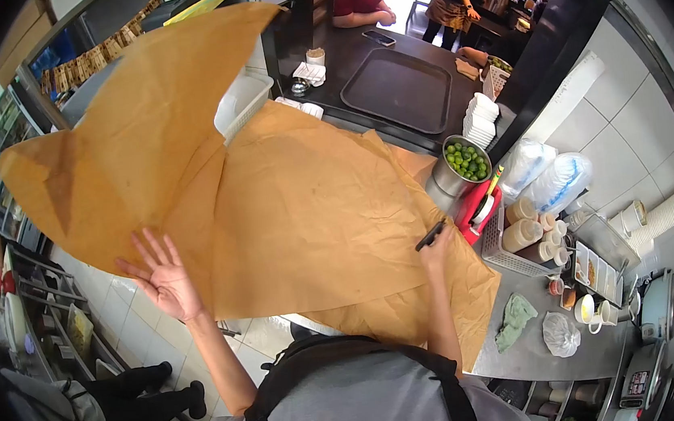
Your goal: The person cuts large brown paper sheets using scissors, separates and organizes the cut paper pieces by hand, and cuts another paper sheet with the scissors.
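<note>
Large sheets of brown wrapping paper (313, 213) cover most of the steel counter, creased and overlapping. On the left, a raised flap of the paper (131, 141) stands up in the air and folds over at its far left end. My left hand (164, 282) is open at the flap's lower edge, palm showing and fingers spread; it holds nothing. Over the right side of the paper, my right hand (438, 248) is closed round a short black tool (430, 235). The tool's working end is too small to make out.
A steel pot of green limes (466, 159) and a basket of sauce bottles (522, 233) stand to the right. Ahead, a dark tray (397, 91) lies on the pass-through ledge, with people beyond. Another person's legs (144, 395) are at the lower left, near shelves.
</note>
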